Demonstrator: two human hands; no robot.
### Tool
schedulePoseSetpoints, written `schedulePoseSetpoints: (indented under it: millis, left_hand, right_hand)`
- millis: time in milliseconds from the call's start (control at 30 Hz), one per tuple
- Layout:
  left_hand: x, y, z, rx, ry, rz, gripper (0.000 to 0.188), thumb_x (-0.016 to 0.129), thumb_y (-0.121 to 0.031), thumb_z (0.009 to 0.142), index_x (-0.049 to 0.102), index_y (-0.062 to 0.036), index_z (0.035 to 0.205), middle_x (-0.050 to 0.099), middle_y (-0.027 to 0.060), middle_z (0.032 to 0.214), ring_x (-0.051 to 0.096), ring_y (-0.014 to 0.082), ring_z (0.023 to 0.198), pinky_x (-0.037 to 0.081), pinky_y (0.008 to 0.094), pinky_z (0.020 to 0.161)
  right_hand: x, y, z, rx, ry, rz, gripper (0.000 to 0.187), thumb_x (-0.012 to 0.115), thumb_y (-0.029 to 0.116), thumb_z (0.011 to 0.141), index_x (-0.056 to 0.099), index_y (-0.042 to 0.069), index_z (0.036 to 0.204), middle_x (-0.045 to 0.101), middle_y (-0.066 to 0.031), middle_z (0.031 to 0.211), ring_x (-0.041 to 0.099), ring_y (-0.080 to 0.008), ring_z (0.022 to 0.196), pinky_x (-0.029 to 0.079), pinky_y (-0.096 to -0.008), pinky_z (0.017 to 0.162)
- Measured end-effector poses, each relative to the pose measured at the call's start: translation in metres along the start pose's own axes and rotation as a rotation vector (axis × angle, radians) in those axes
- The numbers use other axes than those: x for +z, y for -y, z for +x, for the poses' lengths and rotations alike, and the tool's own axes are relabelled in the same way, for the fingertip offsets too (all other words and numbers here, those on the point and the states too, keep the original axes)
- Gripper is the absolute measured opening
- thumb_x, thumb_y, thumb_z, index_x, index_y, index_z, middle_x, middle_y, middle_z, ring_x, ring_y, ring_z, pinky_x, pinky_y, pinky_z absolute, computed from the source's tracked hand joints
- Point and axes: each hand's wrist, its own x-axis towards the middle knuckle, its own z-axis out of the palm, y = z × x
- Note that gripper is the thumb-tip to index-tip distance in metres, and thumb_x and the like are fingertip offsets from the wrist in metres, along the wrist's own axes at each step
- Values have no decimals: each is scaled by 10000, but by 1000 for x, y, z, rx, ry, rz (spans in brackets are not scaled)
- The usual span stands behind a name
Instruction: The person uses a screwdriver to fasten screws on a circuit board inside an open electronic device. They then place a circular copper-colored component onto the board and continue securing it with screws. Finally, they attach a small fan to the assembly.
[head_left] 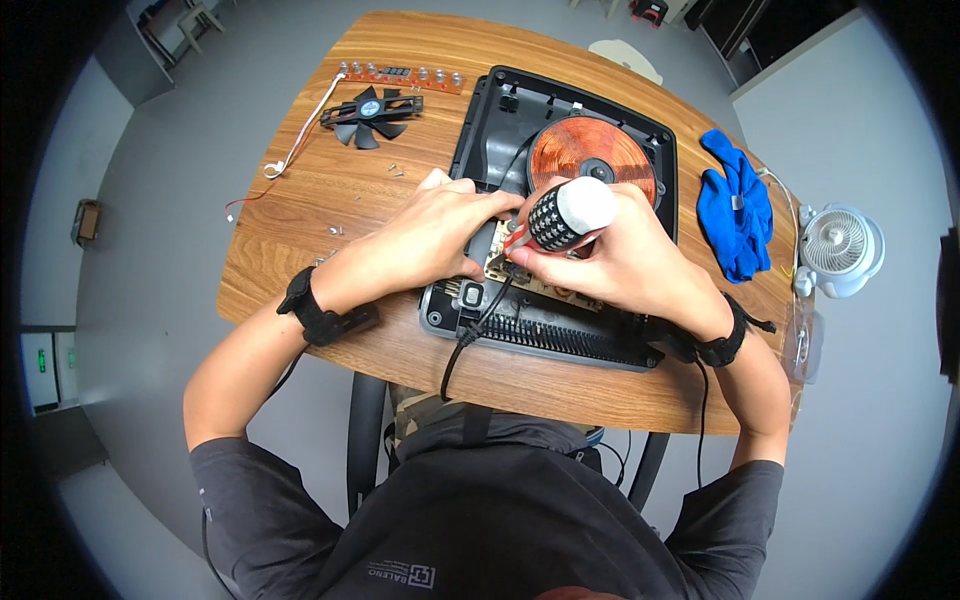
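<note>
An opened induction cooker's black housing (492, 120) lies on the wooden table, its round copper coil (560, 150) at the far side. My right hand (640, 255) is closed around a thick screwdriver (560, 222) with a white end, a black star-patterned grip and red-and-white stripes. Its tip points down at the circuit board (496, 268); the contact is hidden. My left hand (425, 232) rests at the board's left edge, thumb and forefinger bent around that side. A black power cord (466, 338) runs from the housing toward me.
At the far left lie a black fan (370, 118) and an orange strip board (405, 76) with a white cable. Loose screws (394, 170) are scattered left of the housing. A blue cloth (735, 210) and a small white fan (838, 245) are on the right.
</note>
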Motion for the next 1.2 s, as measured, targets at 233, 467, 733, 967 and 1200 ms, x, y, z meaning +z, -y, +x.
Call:
schedulePoseSetpoints:
  millis: [233, 467, 733, 967, 1200]
  left_hand:
    - [0, 1, -1, 1, 1, -4, 821, 934, -173, 682, 573, -134, 1418, 705, 112, 1111, 619, 300, 1062, 400, 430, 973]
    - [-3, 0, 0, -11, 12, -3, 816, 933, -164, 676, 585, -111, 1413, 707, 111, 1125, 618, 291, 1067, 404, 417, 976]
    - [2, 4, -2, 31, -25, 16, 854, 936, -183, 663, 575, -90, 1431, 716, 77, 1222, 610, 276, 1108, 401, 419, 992]
    - [3, 5, -1, 19, -30, -7, 710, 928, -197, 673, 638, -61, 1306, 712, 94, 1142, 602, 292, 1078, 401, 431, 953]
    - [9, 14, 1, -16, -31, -9, 586, 908, -212, 679, 669, -92, 1200, 676, 156, 1215, 586, 374, 1183, 451, 496, 1009]
  right_hand:
    - [4, -3, 1, -33, -4, -7, 318, 820, 257, 878, 713, -18, 993, 710, -118, 772, 693, -180, 671, 542, -314, 616]
    - [7, -1, 3, -36, -21, -13, 312, 818, 249, 875, 710, -18, 994, 713, -120, 772, 696, -192, 665, 551, -316, 621]
    - [6, -1, 6, 1, 39, -25, 330, 833, 261, 870, 703, -13, 999, 694, -108, 734, 688, -208, 642, 541, -334, 611]
    - [2, 10, 10, -158, 20, -163, 380, 871, 235, 833, 670, -22, 1030, 656, -151, 919, 687, -292, 887, 545, -385, 771]
    - [8, 18, 16, -75, -27, -64, 634, 864, 163, 841, 480, 42, 1331, 635, -134, 964, 657, -204, 742, 528, -327, 655]
